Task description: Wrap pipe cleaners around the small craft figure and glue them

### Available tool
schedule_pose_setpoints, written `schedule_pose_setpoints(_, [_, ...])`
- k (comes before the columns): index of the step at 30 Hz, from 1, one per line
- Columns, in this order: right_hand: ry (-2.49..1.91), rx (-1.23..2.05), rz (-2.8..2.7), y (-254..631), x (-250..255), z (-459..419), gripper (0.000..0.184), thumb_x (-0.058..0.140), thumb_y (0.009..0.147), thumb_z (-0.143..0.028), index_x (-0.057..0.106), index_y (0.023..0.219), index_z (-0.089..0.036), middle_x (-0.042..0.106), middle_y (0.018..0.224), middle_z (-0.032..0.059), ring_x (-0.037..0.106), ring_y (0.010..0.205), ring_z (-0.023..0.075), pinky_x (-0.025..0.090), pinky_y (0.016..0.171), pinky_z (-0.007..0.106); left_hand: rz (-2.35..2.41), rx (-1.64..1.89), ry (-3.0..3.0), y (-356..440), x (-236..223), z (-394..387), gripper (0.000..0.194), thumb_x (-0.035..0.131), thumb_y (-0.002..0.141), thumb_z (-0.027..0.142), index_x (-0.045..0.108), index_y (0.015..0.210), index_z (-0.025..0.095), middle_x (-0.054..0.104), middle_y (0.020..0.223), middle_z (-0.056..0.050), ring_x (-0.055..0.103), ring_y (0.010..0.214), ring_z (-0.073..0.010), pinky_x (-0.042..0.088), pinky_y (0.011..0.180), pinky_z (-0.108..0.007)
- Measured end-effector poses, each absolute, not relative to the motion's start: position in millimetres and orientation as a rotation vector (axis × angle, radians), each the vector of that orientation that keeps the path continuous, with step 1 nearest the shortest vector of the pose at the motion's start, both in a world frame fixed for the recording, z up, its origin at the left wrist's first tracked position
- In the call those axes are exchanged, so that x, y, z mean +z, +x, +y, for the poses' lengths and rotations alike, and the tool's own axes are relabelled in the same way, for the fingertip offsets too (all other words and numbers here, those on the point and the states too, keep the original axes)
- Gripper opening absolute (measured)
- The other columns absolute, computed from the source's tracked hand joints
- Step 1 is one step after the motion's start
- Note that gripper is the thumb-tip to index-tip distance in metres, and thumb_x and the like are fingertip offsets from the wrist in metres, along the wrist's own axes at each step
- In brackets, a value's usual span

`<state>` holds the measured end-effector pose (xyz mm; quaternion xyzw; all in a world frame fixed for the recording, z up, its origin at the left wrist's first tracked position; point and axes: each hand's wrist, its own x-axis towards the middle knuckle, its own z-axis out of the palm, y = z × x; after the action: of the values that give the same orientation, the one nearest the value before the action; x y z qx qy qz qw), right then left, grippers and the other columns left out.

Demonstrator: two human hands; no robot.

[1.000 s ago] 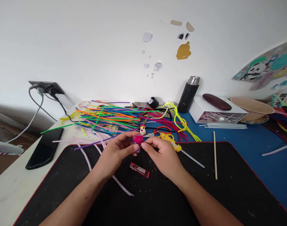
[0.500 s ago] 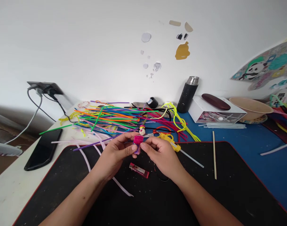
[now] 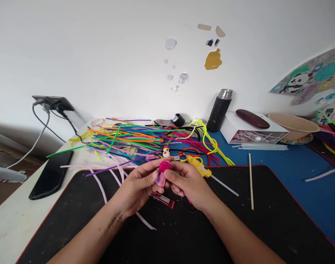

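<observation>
Between my two hands is a small fuzzy pink and purple pipe-cleaner piece (image 3: 164,169), its top darker pink. My left hand (image 3: 138,185) is closed on its left side with thumb and fingers. The thumb of my right hand (image 3: 188,181) presses its right side, fingers curled behind. Just beyond them stands a small figure (image 3: 166,152) with a pale face and a yellow and pink top. Below my fingers a red lighter (image 3: 164,200) lies on the black mat (image 3: 167,238), partly hidden. A yellow glue gun (image 3: 198,165) with a clear glue stick is beside my right hand.
Many coloured pipe cleaners (image 3: 129,137) lie piled behind the mat, pale lilac ones (image 3: 100,185) reaching onto it. A phone (image 3: 50,175) is at left. A wooden stick (image 3: 251,181) lies at right. A black flask (image 3: 219,110), a white box (image 3: 251,128) and a bowl (image 3: 292,123) stand behind.
Both hands have come slightly down and nearer with the pipe-cleaner piece, which has tilted to the right. My fingers now cover part of the lighter.
</observation>
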<state>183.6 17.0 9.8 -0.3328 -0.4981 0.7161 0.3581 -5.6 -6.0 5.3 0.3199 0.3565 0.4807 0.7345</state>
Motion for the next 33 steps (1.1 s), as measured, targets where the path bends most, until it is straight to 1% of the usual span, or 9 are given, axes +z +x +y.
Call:
schedule_pose_setpoints(3, [-0.913,1.827,-1.238,183,9,18,0.051,0.083,0.08,-0.066,0.071,0.096,-0.019,0.056,0.063,-0.0066,0.034,0.045,0.0063,0.023,0.042,0.024,0.776,1.021,0.742,-7,2,-5,0.046,0.09,0.082,0.042,0.083,0.123,0.023,0.079,0.089,-0.01,0.074,0.074,-0.0213,0.061,0.064,-0.03])
schedule_pose_setpoints(5, [-0.943,1.811,-1.205,182,8,19,0.051,0.084,0.08,-0.065,0.07,0.097,-0.019,0.06,0.066,-0.0057,0.034,0.044,0.0059,0.022,0.043,0.024,0.816,1.027,0.866,-9,3,-5,0.052,0.085,0.087,0.049,0.079,0.131,0.023,0.078,0.087,-0.009,0.073,0.075,-0.0223,0.06,0.066,-0.032])
schedule_pose_setpoints(9, [-0.977,1.751,-1.199,182,5,21,0.049,0.085,0.079,-0.063,0.067,0.09,-0.019,0.06,0.065,-0.0059,0.033,0.042,0.0053,0.021,0.042,0.025,1.048,1.144,1.298,-8,10,-7,0.061,0.09,0.083,0.044,0.073,0.139,0.029,0.075,0.105,-0.008,0.068,0.089,-0.0225,0.058,0.077,-0.033])
schedule_pose_setpoints(14, [-1.036,1.671,-1.272,182,0,21,0.048,0.086,0.08,-0.063,0.063,0.084,-0.021,0.048,0.058,-0.0096,0.033,0.044,0.0069,0.023,0.043,0.025,1.142,1.179,1.597,-4,11,-10,0.05,0.085,0.088,0.033,0.074,0.137,0.033,0.071,0.122,-0.009,0.068,0.094,-0.0225,0.06,0.083,-0.036])
schedule_pose_setpoints(18, [-1.075,1.638,-1.334,182,-3,21,0.046,0.088,0.08,-0.059,0.062,0.083,-0.022,0.047,0.058,-0.0094,0.034,0.046,0.0082,0.024,0.044,0.025,1.135,1.124,1.593,-5,5,-11,0.046,0.08,0.091,0.029,0.074,0.136,0.034,0.071,0.128,-0.009,0.069,0.106,-0.0256,0.06,0.087,-0.037])
schedule_pose_setpoints(21, [-1.081,1.638,-1.359,182,-3,21,0.043,0.085,0.083,-0.059,0.063,0.085,-0.022,0.051,0.06,-0.008,0.036,0.046,0.0085,0.025,0.044,0.025,1.131,1.112,1.455,-4,4,-10,0.045,0.082,0.088,0.028,0.075,0.132,0.03,0.072,0.128,-0.009,0.07,0.098,-0.0229,0.06,0.084,-0.036])
schedule_pose_setpoints(26, [-1.089,1.642,-1.39,184,0,21,0.038,0.081,0.087,-0.057,0.067,0.09,-0.021,0.051,0.061,-0.0077,0.037,0.046,0.0087,0.028,0.045,0.025,1.103,1.114,1.281,-4,9,-7,0.047,0.083,0.087,0.032,0.073,0.132,0.024,0.072,0.103,-0.006,0.061,0.079,-0.016,0.054,0.069,-0.028])
schedule_pose_setpoints(30, [-1.126,1.573,-1.463,186,3,21,0.034,0.079,0.089,-0.055,0.07,0.093,-0.021,0.05,0.061,-0.0072,0.041,0.048,0.0102,0.031,0.046,0.025,1.112,1.116,1.25,-6,10,-5,0.047,0.084,0.086,0.035,0.074,0.131,0.022,0.07,0.098,-0.004,0.057,0.076,-0.0146,0.051,0.067,-0.027])
schedule_pose_setpoints(33, [-1.15,1.542,-1.501,186,5,20,0.034,0.076,0.091,-0.054,0.068,0.084,-0.021,0.049,0.061,-0.0065,0.039,0.05,0.0105,0.031,0.048,0.025,1.135,1.124,1.248,-10,6,-4,0.052,0.084,0.087,0.037,0.071,0.135,0.022,0.066,0.09,-0.002,0.054,0.075,-0.0151,0.049,0.065,-0.027])
